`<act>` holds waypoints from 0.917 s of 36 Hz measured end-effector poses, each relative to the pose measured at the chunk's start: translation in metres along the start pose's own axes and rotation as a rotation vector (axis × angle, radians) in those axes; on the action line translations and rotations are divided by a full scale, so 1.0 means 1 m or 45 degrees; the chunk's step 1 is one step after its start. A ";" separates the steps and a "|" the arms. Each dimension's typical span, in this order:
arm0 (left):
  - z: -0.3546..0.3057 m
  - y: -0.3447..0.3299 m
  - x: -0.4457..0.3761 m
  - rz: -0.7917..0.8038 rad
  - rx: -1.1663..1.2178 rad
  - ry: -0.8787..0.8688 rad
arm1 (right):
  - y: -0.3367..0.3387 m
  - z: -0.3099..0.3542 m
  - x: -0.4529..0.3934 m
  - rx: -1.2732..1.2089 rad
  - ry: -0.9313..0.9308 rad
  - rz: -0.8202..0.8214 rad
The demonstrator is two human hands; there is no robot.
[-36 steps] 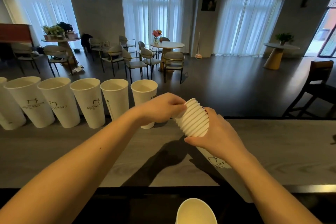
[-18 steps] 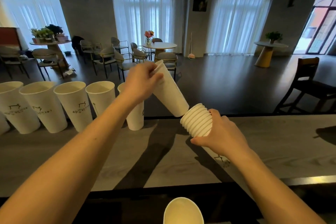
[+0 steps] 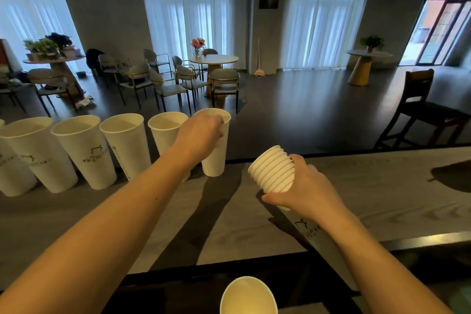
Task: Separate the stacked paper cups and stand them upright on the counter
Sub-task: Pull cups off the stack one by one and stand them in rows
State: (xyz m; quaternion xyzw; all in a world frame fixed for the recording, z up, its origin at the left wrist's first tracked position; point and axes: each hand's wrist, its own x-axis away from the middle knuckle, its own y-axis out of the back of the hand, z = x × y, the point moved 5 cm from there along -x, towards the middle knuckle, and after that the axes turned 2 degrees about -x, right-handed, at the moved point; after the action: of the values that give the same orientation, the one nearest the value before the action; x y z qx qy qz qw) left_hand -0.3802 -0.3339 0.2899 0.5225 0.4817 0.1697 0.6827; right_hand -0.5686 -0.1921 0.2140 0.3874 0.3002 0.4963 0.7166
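Both forearms enter from the lower edge bare, with no sleeve, glove, watch or band visible on either; the left hand (image 3: 201, 136) and right hand (image 3: 309, 190) are likewise uncovered, and the fingers in view carry no rings

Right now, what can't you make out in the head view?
- Lower part of the nested stack of white paper cups: covered by the right hand and its forearm.
- White paper cup held by the left hand, the cup: whether its base touches the grey wooden counter is unclear.
- Row of upright cups: cut off by the left edge.
- Logos: too small.
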 end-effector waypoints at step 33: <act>-0.046 0.056 -0.020 -0.072 0.817 0.154 | 0.035 -0.020 0.004 0.105 -0.077 -0.100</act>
State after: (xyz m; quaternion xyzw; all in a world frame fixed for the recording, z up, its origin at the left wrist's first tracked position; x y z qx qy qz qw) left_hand -0.4134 -0.3011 0.3490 0.6863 0.5648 0.0210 0.4578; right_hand -0.6004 -0.1755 0.2330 0.4194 0.3135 0.4431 0.7277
